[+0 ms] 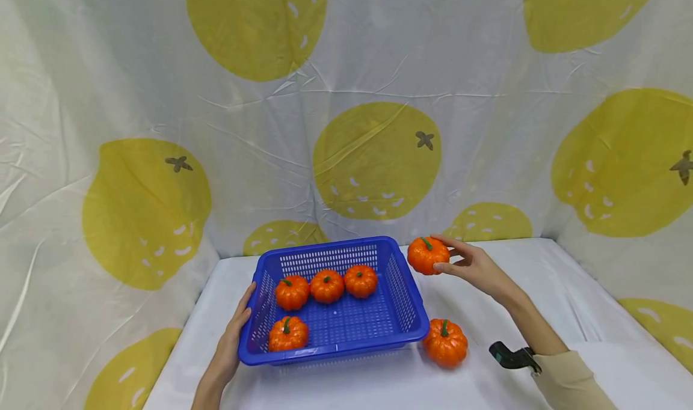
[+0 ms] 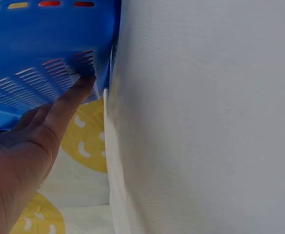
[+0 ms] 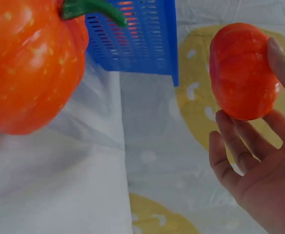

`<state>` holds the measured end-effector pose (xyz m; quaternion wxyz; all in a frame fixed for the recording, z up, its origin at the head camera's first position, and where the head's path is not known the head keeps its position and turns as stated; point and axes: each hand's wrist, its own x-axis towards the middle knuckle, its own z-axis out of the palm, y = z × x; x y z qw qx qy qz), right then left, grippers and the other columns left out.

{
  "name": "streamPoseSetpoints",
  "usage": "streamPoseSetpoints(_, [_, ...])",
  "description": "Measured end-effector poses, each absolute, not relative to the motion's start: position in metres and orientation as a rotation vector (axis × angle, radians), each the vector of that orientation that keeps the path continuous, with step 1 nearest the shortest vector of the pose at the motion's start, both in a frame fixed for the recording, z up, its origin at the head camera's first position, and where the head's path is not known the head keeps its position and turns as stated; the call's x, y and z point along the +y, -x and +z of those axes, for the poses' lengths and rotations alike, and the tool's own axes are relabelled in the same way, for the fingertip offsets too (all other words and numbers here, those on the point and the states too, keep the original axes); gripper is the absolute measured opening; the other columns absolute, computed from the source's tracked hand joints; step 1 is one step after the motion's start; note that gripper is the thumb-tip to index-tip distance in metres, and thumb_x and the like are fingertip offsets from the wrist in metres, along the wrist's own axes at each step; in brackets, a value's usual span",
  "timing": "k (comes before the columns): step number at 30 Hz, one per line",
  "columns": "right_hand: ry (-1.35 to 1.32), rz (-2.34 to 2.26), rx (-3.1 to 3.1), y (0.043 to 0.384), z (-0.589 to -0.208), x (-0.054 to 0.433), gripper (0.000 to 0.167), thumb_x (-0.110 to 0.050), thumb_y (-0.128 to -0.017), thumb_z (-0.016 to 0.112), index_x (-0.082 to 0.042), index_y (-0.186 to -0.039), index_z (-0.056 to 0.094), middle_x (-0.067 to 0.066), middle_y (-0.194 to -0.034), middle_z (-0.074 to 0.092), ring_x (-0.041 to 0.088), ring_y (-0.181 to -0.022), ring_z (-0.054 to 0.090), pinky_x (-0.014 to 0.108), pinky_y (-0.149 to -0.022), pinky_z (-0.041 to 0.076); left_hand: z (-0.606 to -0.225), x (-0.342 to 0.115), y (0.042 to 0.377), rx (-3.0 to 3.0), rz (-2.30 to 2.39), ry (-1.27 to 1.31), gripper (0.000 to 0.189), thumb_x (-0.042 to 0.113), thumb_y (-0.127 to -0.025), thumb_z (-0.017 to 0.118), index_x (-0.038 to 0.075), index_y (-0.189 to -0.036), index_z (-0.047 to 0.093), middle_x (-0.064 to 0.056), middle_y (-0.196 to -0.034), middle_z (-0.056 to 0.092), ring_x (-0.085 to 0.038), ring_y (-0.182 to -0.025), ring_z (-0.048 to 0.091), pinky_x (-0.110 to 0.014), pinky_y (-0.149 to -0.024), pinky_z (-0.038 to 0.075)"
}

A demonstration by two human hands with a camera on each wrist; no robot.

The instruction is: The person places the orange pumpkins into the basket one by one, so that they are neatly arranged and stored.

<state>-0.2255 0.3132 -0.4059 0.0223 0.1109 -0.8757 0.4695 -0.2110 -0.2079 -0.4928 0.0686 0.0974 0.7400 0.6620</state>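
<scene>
A small orange pumpkin [image 1: 428, 255] with a green stem is pinched between the thumb and fingers of my right hand [image 1: 475, 268], just right of the blue basket [image 1: 391, 263]. The right wrist view shows the held pumpkin [image 3: 244, 71] at the fingertips, off the table. My left hand [image 1: 231, 336] lies along the basket's left wall, and in the left wrist view its extended fingers [image 2: 69, 100] press against the slotted side. Inside the basket, three pumpkins [image 1: 327, 286] stand in a back row and another pumpkin [image 1: 288, 333] sits at the front left.
One more pumpkin [image 1: 445, 344] rests on the white-covered table [image 1: 379, 386], beside the basket's front right corner. Behind and at both sides hangs a pale curtain [image 1: 260, 157] printed with yellow lemons. A dark device [image 1: 511, 356] is strapped to the right wrist.
</scene>
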Motion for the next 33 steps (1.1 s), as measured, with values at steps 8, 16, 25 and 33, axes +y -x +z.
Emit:
streamPoseSetpoints(8, [-0.48, 1.531, -2.657, 0.238, -0.405, 0.284, 0.064, -0.029, -0.097, 0.074, -0.024, -0.155, 0.049, 0.015, -0.137, 0.064, 0.029, -0.106, 0.069, 0.037, -0.089, 0.057, -0.493, -0.207, 0.211, 2.225, 2.003, -0.288, 0.058, 0.042, -0.112, 0.023, 0.031, -0.168, 0.011, -0.007, -0.177, -0.003, -0.045, -0.161, -0.007, -0.075, -0.122, -0.005])
streamPoseSetpoints(16, [-0.606, 1.592, -2.653, 0.242, -0.4, 0.251, 0.064, -0.026, -0.096, 0.075, -0.022, -0.154, 0.05, 0.015, -0.137, 0.063, 0.03, -0.106, 0.067, 0.035, -0.087, 0.06, -0.495, -0.206, 0.212, 2.224, 2.012, -0.29, 0.058, 0.042, -0.112, 0.023, 0.031, -0.168, 0.012, -0.007, -0.177, -0.003, -0.045, -0.161, -0.007, -0.074, -0.122, -0.005])
streamPoseSetpoints(25, [-0.679, 1.572, -2.695, 0.244, -0.398, 0.211, 0.065, -0.034, -0.092, 0.078, -0.026, -0.152, 0.053, 0.011, -0.142, 0.06, 0.026, -0.108, 0.064, 0.032, -0.09, 0.058, -0.495, -0.208, 0.212, 2.222, 2.022, -0.295, 0.058, 0.041, -0.112, 0.022, 0.03, -0.168, 0.012, -0.008, -0.177, -0.003, -0.045, -0.161, -0.007, -0.074, -0.122, -0.005])
streamPoseSetpoints(33, [-0.678, 1.581, -2.739, 0.239, -0.404, 0.177, 0.067, -0.036, -0.089, 0.082, -0.025, -0.15, 0.056, 0.011, -0.141, 0.06, 0.026, -0.114, 0.06, 0.033, -0.093, 0.057, -0.495, -0.207, 0.212, 2.218, 2.023, -0.294, 0.057, 0.041, -0.112, 0.023, 0.03, -0.168, 0.012, -0.008, -0.177, -0.003, -0.045, -0.161, -0.007, -0.075, -0.122, -0.005])
